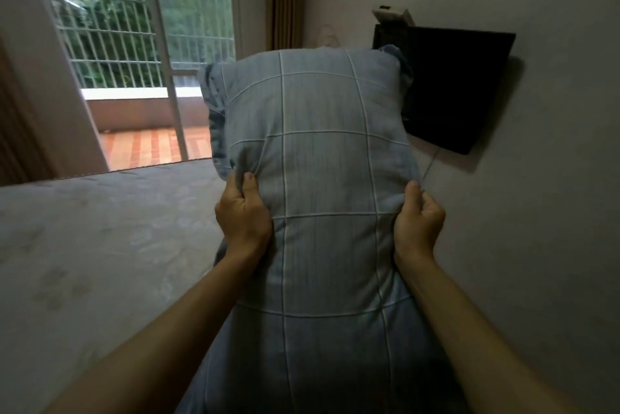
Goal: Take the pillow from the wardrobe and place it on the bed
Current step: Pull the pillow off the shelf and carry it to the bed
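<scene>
Head view: pillow [322, 152], blue-grey w/ thin white grid lines, is held up lengthwise in front of the person. Its top end is out toward the far wall and its bottom end runs off the lower frame edge. It's in the air, not lying on anything as far as I can see.

Left hand [243, 215] grips the pillow's left edge and right hand [417, 219] grips the right edge, at about the same height. On each, the thumb is pressed on the front face and the other fingers [431, 204] curl round the edge, bunching the cloth. Most of the fingertips are hidden behind the pillow.

Bed [100, 246], a bare pale mattress, lies just to the left, and the pillow's left side overlaps its edge in the frame. To the right are a plain wall [536, 246] and a dark TV [453, 88] mounted on it, w/ a small box [392, 16] on top. Beyond the bed is a barred window [134, 34] w/ greenery outside.

Progress, as a judgement: the wardrobe isn't in view and the pillow is in both hands beside the bed, so the fetch part looks done. Left to do: swing it left over the mattress, lower it flat and let go.
</scene>
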The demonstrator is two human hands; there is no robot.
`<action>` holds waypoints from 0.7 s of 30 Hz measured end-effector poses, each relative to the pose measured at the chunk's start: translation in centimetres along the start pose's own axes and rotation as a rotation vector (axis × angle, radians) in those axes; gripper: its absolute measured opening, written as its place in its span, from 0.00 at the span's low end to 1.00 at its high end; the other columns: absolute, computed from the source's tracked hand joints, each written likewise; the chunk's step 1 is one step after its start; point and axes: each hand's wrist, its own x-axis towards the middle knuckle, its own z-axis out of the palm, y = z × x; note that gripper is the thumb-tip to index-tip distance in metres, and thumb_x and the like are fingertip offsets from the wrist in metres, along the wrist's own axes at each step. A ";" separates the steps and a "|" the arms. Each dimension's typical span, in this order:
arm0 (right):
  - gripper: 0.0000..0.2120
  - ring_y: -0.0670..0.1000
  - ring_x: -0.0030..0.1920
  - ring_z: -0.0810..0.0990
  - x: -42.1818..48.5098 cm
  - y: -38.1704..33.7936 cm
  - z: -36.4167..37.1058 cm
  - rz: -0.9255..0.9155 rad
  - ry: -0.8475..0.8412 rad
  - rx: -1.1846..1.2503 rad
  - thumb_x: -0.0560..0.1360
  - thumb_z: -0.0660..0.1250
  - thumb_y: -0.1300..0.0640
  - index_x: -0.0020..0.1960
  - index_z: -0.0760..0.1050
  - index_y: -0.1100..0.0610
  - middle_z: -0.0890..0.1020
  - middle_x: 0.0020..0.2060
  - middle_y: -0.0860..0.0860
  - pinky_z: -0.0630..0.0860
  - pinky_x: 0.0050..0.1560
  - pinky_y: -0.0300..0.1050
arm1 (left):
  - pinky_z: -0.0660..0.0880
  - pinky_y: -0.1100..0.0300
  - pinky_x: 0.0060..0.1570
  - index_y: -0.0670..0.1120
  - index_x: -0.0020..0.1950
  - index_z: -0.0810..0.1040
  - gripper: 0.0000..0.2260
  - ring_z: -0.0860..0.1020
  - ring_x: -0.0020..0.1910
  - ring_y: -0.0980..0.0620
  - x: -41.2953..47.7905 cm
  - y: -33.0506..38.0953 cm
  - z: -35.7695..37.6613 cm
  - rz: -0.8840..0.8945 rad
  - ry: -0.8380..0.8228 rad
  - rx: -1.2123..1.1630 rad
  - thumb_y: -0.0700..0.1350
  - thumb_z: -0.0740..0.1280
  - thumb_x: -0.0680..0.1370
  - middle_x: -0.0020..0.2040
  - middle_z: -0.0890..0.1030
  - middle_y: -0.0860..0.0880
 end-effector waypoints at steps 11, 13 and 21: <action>0.23 0.52 0.33 0.72 5.3 10.6 6.4 0.163 -0.405 0.078 0.79 0.60 0.48 0.31 0.69 0.61 0.74 0.30 0.55 0.73 0.36 0.55 | 0.74 0.56 0.54 0.44 0.61 0.77 0.16 0.77 0.50 0.49 -1.9 -5.7 3.6 -0.081 0.380 0.299 0.51 0.56 0.83 0.52 0.80 0.49; 0.23 0.50 0.31 0.69 5.9 12.2 6.6 0.158 -0.477 0.062 0.80 0.60 0.50 0.30 0.65 0.58 0.70 0.28 0.55 0.68 0.33 0.49 | 0.75 0.52 0.56 0.42 0.62 0.78 0.18 0.79 0.54 0.45 -3.3 -6.9 4.2 -0.127 0.469 0.364 0.51 0.57 0.82 0.56 0.82 0.44; 0.23 0.39 0.22 0.64 4.3 18.8 7.7 0.265 -0.735 0.021 0.81 0.60 0.53 0.28 0.63 0.50 0.68 0.21 0.43 0.64 0.25 0.35 | 0.75 0.47 0.51 0.39 0.60 0.78 0.19 0.79 0.52 0.39 -7.6 -13.8 5.1 -0.326 0.631 0.484 0.51 0.56 0.82 0.53 0.82 0.38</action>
